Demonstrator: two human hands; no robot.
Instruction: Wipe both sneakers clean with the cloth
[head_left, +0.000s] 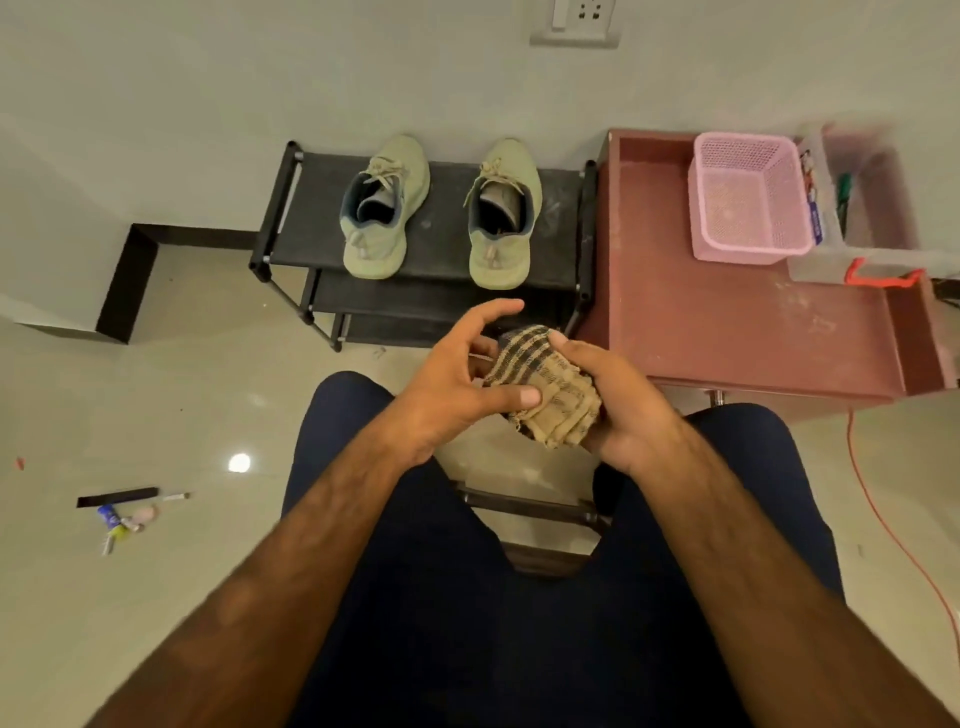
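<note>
On top of the black shoe rack (447, 228) stand the left sneaker (382, 208) and right sneaker (501, 213), apart. Just in front of the rack, the left hand (447, 379) pinches the striped cloth (540, 384) with its thumb, index finger lifted; the right hand (618, 400) curls round it. Right of the rack, a pink basket (748, 197) sits on a red-brown table (727, 322).
</note>
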